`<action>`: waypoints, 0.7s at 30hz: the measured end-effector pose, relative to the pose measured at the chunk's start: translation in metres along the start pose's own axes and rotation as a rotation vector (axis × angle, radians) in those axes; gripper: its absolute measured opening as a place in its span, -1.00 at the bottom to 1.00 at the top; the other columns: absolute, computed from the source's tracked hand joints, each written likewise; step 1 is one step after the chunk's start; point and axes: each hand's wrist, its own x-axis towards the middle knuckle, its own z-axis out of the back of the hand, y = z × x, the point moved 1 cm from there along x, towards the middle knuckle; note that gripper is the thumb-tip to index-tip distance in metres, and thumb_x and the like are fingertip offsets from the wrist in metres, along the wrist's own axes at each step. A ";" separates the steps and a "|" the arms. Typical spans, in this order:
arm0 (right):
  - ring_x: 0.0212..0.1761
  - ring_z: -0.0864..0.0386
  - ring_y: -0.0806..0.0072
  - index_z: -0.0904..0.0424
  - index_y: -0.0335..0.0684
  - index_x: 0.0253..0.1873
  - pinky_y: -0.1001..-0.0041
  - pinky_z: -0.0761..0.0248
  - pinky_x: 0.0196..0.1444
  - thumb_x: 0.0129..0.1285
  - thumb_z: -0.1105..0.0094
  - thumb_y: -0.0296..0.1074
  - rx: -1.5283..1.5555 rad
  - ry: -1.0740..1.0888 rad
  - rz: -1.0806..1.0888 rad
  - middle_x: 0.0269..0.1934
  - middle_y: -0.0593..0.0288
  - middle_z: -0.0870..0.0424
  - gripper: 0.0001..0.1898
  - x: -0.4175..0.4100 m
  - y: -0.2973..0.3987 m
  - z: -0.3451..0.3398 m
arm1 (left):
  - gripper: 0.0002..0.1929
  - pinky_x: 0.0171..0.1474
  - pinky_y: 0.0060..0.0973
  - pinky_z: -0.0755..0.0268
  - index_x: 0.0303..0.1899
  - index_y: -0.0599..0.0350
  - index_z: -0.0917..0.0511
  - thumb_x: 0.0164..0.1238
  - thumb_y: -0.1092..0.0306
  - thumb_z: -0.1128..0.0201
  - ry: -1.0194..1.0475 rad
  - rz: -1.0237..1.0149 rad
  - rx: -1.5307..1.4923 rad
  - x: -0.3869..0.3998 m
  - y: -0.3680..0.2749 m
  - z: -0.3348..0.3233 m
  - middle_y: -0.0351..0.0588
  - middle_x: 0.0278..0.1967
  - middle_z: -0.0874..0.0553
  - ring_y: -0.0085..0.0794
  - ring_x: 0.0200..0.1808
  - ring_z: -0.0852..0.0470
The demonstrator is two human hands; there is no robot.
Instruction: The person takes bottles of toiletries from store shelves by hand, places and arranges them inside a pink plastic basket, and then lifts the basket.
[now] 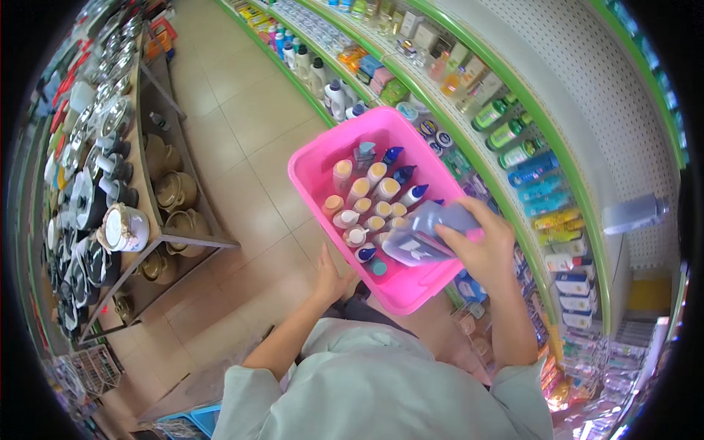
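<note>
A pink plastic tub [308, 170] stands before me, holding several upright bottles with cream, blue and white tops. In my right hand [484, 242] is a greyish-purple bottle [423, 234], tilted over the tub's right part and slightly blurred. Its lower end covers some of the bottles beneath. Beside the tub's near left wall is my left hand [333, 278], its fingers apart and nothing visible in them. Whether it touches the wall I cannot tell. A teal-capped bottle [378, 268] sits near the tub's front.
Green-edged shelves [542, 148] curve along the right, with perfume bottles, shampoo-like bottles and boxes. A similar purple bottle [635, 213] is on a higher shelf. At left, a rack [192, 242] carries pans and clay pots [176, 190]. Tiled floor [247, 154] runs between.
</note>
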 end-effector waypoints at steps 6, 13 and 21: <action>-0.30 -0.69 0.29 -0.58 -0.24 -0.09 0.42 -0.50 -0.24 -0.07 -0.45 -0.33 0.052 0.177 0.105 -0.34 0.03 -0.68 -0.60 0.072 0.007 -0.082 | -0.17 0.07 -0.28 -0.43 0.31 0.34 -0.08 0.10 0.21 -0.39 0.149 0.239 -0.290 -0.014 0.024 -0.049 0.27 0.00 -0.53 -0.10 0.07 -0.56; -0.31 -0.63 0.07 -0.55 -0.25 -0.17 0.18 -0.46 -0.27 -0.03 -0.35 -0.19 -0.026 0.317 0.259 -0.38 0.00 -0.66 -0.65 0.125 -0.027 -0.197 | -0.31 0.18 -0.19 -0.32 0.23 0.23 -0.25 0.11 0.19 -0.37 0.285 0.325 -0.229 -0.019 -0.005 -0.045 0.28 0.08 -0.48 0.11 0.15 -0.43; -0.29 -0.65 0.06 -0.56 -0.28 -0.21 0.14 -0.47 -0.23 -0.04 -0.31 -0.24 -0.123 0.521 0.311 -0.36 -0.05 -0.67 -0.69 0.142 -0.054 -0.295 | -0.40 0.18 -0.26 -0.35 0.10 0.28 -0.37 0.09 0.17 -0.40 0.194 0.343 -0.232 -0.016 -0.005 -0.046 0.24 0.08 -0.45 0.01 0.14 -0.45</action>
